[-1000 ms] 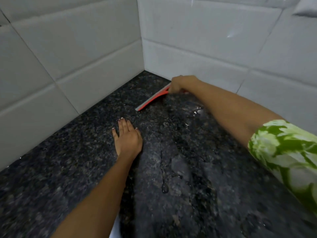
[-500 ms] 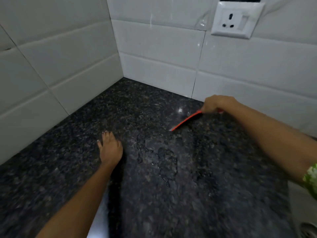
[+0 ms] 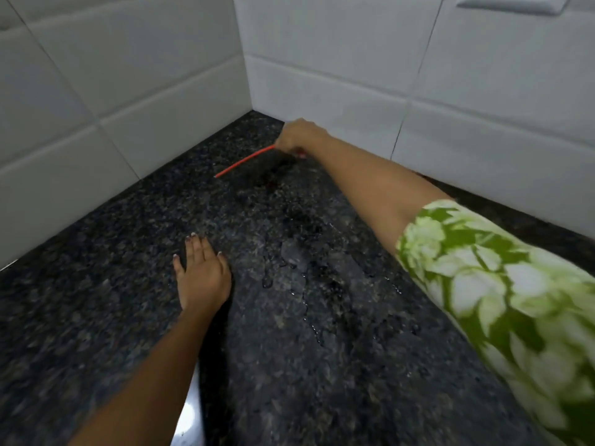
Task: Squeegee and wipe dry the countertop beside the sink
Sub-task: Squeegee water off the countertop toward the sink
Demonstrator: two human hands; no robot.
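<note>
A dark speckled granite countertop [image 3: 112,300] fills the lower view and meets white tiled walls in a corner. My right hand [image 3: 297,135] is closed on a red squeegee [image 3: 244,161], whose thin blade lies on the counter near the far corner, reaching left from the hand. My left hand [image 3: 203,273] rests flat on the counter with fingers spread, nearer to me and left of the wet patch. Water puddles and droplets [image 3: 297,265] lie on the stone between the two hands.
White tiled walls [image 3: 128,75] close off the counter on the left and at the back. The lower edge of a white socket plate [image 3: 512,3] shows at the top right. My right arm wears a green-and-white floral sleeve [image 3: 502,294].
My right hand has carried the squeegee back from the right part of the counter toward the far corner. The camera has swung accordingly. My left hand stays flat on the counter.
</note>
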